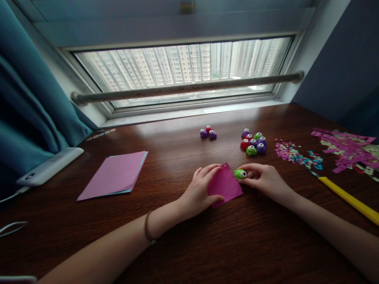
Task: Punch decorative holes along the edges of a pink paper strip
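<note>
My left hand (201,187) grips a magenta sheet of paper (225,188) by its left side, thumb below and fingers along the top. Small cut-outs run along the paper's upper and right edges. Between the thumb and fingers of my right hand (265,179) is a green craft punch (240,174) with a white, star-marked button. The punch sits against the paper's right edge; whether the paper is in its slot I cannot tell. Beyond my hands stand a cluster of red, green and purple craft punches (253,142) and a smaller group of 3 punches (208,133).
Pink and blue paper sheets (114,173) lie at left, near a white power bank (50,165) with a cable. Confetti pieces (296,154), punched paper strips (349,148) and a yellow-handled tool (349,199) lie at right. A window with a rail (189,86) closes the far side.
</note>
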Available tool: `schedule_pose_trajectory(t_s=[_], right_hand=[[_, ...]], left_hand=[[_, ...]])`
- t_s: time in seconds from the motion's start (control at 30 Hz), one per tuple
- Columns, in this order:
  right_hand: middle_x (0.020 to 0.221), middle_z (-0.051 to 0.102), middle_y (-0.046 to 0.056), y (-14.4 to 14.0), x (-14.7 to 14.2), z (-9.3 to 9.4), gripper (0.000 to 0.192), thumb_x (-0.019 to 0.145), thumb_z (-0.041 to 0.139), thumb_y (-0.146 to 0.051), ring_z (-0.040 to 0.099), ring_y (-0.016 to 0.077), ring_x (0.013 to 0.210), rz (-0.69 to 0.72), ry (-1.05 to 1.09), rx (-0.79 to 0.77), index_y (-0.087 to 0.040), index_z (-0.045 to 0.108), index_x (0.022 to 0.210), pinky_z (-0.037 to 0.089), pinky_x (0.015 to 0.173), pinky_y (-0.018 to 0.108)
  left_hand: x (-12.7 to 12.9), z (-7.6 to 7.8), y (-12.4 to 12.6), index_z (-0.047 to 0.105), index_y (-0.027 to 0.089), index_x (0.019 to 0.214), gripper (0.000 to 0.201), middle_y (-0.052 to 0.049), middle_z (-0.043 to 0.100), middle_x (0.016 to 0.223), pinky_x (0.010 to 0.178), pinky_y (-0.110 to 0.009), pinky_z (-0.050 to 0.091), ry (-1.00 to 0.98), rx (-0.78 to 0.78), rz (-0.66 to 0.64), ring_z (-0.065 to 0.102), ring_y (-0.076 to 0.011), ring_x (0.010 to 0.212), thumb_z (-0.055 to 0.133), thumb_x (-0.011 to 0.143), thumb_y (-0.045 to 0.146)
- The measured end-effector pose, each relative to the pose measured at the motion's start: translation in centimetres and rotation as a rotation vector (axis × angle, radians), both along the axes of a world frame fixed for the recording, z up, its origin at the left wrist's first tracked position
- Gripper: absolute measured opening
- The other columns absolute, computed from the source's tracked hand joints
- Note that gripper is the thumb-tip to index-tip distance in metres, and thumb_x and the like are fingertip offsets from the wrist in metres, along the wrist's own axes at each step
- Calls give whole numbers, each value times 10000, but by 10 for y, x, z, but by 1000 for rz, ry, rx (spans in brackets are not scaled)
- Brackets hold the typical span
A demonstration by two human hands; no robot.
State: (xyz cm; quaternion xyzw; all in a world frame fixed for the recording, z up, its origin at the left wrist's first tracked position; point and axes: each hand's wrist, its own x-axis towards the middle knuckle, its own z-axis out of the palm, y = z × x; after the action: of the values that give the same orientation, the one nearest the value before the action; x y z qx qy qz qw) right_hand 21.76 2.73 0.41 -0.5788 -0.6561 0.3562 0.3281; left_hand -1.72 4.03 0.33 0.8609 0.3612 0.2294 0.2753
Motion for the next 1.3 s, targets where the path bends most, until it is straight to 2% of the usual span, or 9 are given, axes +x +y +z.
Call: schedule_pose_trajectory(t_s=[0.37,0.8,1.3], right_hand=[[639,601,-22,-1,2,8,262,696,698,-321,506,107,546,41,-1,-47,-179,681,915,370,497,205],[612,580,-25,0,3,4,285,675,710,-323,504,118,560,39,-39,-40,-180,686,919,368,522,217],[684,600,6,-1,3,3,277,679,699,-350,527,138,593,89,-64,-24,-190,701,905,409,536,232]], left_hand=[[1,-1,1,357,206,1314,757,-106,404,1334,1069,-487,212,14,8,3,343,-249,1241,746,670,284],[0,-2,1,351,212,1321,762,-105,403,1335,1067,-490,219,6,15,-1,346,-253,1238,742,673,305],[0,-1,1,343,223,1330,750,-112,397,1336,1061,-510,204,17,14,-6,344,-273,1240,720,689,316]])
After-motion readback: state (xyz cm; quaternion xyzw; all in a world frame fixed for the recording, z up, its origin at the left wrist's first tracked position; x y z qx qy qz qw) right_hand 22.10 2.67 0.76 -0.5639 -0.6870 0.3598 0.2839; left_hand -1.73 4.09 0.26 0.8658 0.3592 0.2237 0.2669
